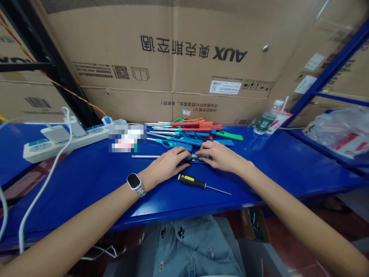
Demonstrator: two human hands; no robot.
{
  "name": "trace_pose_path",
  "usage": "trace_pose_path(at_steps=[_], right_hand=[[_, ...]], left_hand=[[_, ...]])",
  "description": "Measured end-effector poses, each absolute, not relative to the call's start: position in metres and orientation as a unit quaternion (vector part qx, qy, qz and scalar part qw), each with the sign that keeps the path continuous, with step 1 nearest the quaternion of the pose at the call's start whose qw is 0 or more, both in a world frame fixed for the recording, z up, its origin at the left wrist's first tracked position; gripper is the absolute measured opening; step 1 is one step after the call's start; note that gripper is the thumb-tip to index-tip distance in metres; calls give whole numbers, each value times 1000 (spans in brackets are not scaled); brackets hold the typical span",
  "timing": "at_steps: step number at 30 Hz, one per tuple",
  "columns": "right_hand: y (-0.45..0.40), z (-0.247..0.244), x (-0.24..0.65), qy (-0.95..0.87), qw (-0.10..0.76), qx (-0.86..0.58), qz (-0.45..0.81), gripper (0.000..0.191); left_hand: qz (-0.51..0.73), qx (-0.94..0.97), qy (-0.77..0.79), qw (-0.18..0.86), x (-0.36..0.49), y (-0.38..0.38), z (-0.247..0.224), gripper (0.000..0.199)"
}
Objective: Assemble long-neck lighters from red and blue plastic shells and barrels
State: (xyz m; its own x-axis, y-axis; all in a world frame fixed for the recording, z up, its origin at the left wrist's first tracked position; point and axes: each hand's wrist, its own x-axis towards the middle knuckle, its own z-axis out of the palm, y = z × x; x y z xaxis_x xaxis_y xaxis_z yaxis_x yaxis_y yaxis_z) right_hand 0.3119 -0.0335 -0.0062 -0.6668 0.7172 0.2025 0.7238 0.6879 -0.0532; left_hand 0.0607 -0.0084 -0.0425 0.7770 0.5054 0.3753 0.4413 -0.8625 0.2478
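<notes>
Blue piece point(198, 162) mostly hidden under fingertips of the left hand point(172, 160) and right hand point(220, 156); exact grip unclear on both. Both forearms cut off by frame edges. Lighters point(194, 141) overlap, count not readable. Pixelated patch point(128, 137) on the counter point(100, 184), contents unreadable. Large carton point(115, 100) cropped at top, fine print too small. Plastic bag point(337, 129) obscures its contents, clipped right. Box point(247, 225) below partly hidden, contents too dark.
</notes>
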Motion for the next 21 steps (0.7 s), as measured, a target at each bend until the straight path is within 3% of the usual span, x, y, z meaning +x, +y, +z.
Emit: trace_pose_path(at_steps=[21], right_hand=[[-31, -12, 312, -910, 123, -396, -8, 23]], left_hand=[[221, 948, 224, 51, 60, -9, -43, 23]])
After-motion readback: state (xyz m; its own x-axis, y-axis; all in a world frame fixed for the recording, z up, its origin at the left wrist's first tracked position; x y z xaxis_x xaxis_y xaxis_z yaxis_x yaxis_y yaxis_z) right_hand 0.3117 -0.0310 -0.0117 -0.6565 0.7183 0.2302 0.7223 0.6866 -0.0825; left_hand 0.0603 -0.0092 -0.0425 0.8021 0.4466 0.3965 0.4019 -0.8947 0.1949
